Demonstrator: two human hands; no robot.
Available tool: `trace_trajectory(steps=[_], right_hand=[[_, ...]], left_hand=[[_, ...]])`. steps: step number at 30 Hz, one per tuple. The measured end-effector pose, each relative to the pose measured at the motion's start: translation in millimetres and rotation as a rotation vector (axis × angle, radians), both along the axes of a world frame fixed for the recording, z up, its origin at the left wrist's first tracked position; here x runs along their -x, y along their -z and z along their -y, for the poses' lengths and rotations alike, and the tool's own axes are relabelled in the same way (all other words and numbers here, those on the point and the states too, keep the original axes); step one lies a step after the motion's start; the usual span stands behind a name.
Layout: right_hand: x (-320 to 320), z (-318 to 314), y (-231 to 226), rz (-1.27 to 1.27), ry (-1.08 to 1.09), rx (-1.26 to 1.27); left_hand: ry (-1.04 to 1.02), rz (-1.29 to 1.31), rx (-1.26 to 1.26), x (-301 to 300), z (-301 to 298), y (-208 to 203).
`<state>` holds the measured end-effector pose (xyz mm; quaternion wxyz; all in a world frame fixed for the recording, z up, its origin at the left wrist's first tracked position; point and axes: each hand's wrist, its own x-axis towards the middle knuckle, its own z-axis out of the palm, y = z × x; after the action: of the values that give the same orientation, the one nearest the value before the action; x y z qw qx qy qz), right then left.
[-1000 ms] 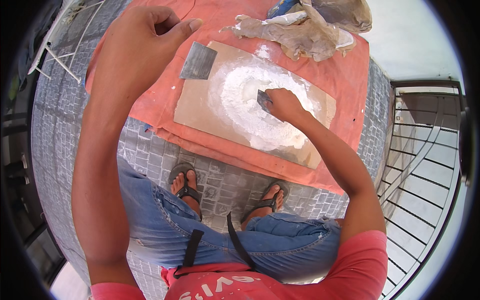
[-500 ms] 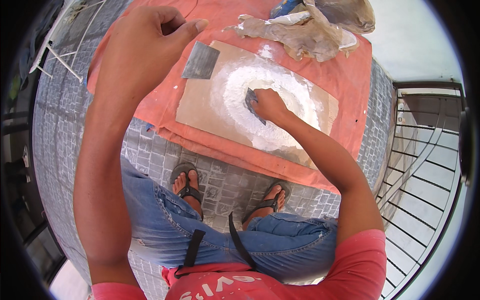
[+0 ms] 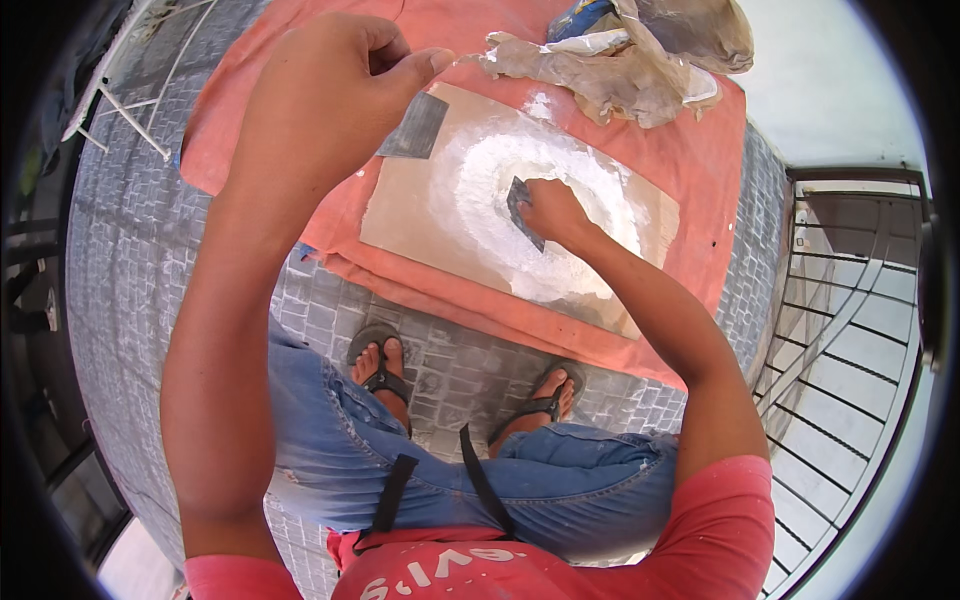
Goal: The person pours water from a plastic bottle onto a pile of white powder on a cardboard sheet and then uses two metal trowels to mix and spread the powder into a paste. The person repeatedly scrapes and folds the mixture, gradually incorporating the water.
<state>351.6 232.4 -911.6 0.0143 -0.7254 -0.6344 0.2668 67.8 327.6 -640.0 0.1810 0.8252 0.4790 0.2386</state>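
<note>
Gray metal scraper [image 3: 520, 215] juts from the left side of the R hand [image 3: 555, 212], ctr of frame, at a ring of white powder [image 3: 480, 180] on a tan board [image 3: 400, 222]. Orange cloth [image 3: 705, 225] lies beneath; crumpled brown paper bag [image 3: 590, 70], upper ctr-right. L hand [image 3: 315, 115], upper left, partly hides a flat gray plate [image 3: 422, 130]. R fingers clamp the scraper; L fingers curl, thumb out, can't tell if tips meet.
</note>
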Motion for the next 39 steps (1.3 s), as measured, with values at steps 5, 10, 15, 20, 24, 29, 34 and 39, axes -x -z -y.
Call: trace_trajectory(steps=[5, 10, 15, 20, 24, 29, 34, 39], right_hand=[[-7.7, -0.1, -5.9, -0.014, 0.003, -0.049], [-16.6, -11.1, -22.2, -0.076, 0.062, -0.107], [-2.3, -27.5, -16.0, -0.129, 0.147, -0.098], [13.8, -29.4, 7.5, -0.045, 0.2, -0.097], [8.1, -28.3, 15.1, -0.048, 0.176, -0.103], [0.3, -24.7, 20.2, -0.039, 0.175, -0.068], [-1.7, -20.2, 21.2, -0.057, 0.181, -0.062], [-2.3, -21.9, -10.6, -0.029, 0.123, -0.036]], left_hand=[[-0.001, 0.023, 0.017, 6.7, -6.4, 0.6], [-0.038, -0.002, 0.041, 12.6, -8.0, 0.7], [0.004, 0.027, -0.001, 11.0, -6.0, 1.1], [0.001, 0.039, 0.007, 13.3, -3.5, -1.2], [-0.003, 0.049, -0.011, 15.9, -2.2, 0.2], [0.004, 0.038, -0.041, 15.0, -4.5, 4.7], [0.005, 0.067, 0.002, 12.0, -8.3, 5.4], [-0.004, 0.069, 0.014, 12.1, -11.7, 6.2]])
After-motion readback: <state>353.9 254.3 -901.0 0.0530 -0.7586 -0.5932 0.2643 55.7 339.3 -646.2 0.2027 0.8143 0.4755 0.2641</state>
